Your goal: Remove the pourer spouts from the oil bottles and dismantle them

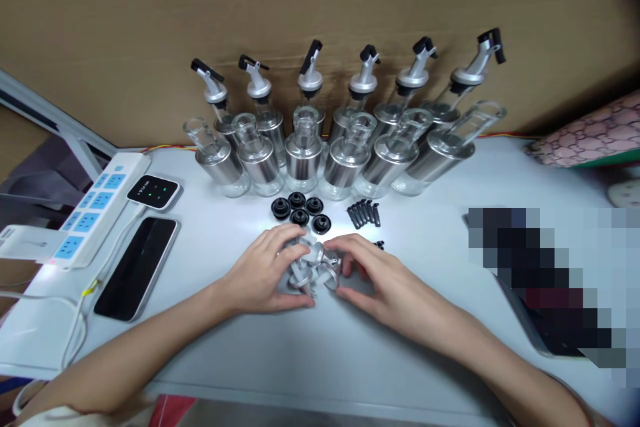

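Observation:
A small heap of silver pourer spouts [301,278] lies on the table in front of me. From the left, my left hand [260,272] curves round the heap with thumb and fingers apart, touching its side. My right hand [377,275] cups the opposite side, its fingers also spread and its fingertips against the spouts. Just beyond sit several round black stoppers [299,217]. Slim black levers [364,213] lie in a row to their right. Some tiny black parts [380,245] show partly behind my right hand.
Open-necked glass bottles [304,155] with metal bands stand in a front row; behind them are bottles topped with pourers [311,79]. At left are a power strip [95,213], a small Wi-Fi device [154,191] and a phone [137,268]. A blurred-out screen [540,280] occupies the right.

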Demonstrator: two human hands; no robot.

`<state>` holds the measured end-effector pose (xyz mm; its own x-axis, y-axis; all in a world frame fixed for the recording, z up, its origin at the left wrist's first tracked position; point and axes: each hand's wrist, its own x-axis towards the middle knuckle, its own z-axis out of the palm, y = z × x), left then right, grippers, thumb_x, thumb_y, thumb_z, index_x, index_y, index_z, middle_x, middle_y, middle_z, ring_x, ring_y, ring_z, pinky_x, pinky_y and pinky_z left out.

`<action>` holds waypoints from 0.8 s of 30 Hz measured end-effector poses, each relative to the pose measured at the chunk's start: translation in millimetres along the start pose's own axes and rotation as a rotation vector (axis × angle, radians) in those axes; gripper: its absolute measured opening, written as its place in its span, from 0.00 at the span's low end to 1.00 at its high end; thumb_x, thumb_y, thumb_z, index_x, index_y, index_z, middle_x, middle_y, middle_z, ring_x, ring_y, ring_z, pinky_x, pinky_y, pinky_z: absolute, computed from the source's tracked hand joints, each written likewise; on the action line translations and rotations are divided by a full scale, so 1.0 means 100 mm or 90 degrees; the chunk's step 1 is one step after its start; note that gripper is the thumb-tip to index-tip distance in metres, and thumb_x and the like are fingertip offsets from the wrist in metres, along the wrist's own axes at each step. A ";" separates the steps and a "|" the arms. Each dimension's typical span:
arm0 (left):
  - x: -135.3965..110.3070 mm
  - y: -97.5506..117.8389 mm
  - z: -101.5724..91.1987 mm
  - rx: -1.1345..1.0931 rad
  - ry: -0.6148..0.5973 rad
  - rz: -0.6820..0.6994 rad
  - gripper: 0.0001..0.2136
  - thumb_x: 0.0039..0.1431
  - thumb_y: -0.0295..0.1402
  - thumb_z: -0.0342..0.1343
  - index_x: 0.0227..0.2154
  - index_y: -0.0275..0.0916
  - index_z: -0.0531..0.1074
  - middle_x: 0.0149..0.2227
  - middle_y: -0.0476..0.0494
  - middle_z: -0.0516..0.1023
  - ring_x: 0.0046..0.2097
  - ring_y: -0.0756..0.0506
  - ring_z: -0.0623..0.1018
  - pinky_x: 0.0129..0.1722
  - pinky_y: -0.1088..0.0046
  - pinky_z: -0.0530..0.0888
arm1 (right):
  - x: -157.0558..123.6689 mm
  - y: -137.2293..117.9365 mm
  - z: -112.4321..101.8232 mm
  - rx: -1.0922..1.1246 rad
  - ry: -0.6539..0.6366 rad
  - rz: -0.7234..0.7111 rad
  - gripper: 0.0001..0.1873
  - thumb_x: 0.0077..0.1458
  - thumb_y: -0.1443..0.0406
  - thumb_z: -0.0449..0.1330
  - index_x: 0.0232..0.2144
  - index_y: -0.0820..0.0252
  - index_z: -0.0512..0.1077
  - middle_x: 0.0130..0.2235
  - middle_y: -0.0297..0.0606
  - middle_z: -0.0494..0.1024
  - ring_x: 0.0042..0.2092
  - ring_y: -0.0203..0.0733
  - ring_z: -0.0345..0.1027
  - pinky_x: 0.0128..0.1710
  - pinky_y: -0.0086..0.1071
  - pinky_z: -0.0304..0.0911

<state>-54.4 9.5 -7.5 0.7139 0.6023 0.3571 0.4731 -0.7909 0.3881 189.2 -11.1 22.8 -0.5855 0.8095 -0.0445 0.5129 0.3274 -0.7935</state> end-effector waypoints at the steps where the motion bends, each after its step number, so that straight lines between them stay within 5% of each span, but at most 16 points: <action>1: 0.00 0.00 0.00 0.000 0.000 0.000 0.28 0.56 0.50 0.57 0.52 0.41 0.55 0.53 0.32 0.64 0.57 0.36 0.67 0.53 0.53 0.70 | 0.00 0.00 0.00 -0.006 0.004 -0.001 0.22 0.57 0.70 0.56 0.53 0.55 0.60 0.49 0.42 0.69 0.41 0.39 0.68 0.43 0.35 0.68; 13: 0.01 0.02 -0.03 0.017 -0.013 -0.025 0.23 0.59 0.45 0.55 0.51 0.41 0.57 0.58 0.29 0.60 0.59 0.36 0.66 0.52 0.55 0.71 | -0.01 0.04 0.04 -0.085 0.004 0.021 0.25 0.52 0.74 0.55 0.53 0.56 0.63 0.48 0.43 0.74 0.43 0.44 0.72 0.42 0.37 0.70; 24: 0.00 0.02 0.00 0.029 0.004 -0.014 0.22 0.60 0.46 0.53 0.51 0.40 0.57 0.57 0.31 0.59 0.57 0.37 0.67 0.52 0.57 0.72 | 0.00 0.08 0.11 -0.075 0.025 -0.003 0.20 0.58 0.71 0.53 0.52 0.56 0.60 0.42 0.41 0.71 0.38 0.40 0.71 0.37 0.34 0.70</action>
<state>-53.4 7.8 -6.2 0.6993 0.6205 0.3549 0.5118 -0.7813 0.3573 186.2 -14.0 9.6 -0.5638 0.8258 -0.0148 0.5813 0.3841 -0.7173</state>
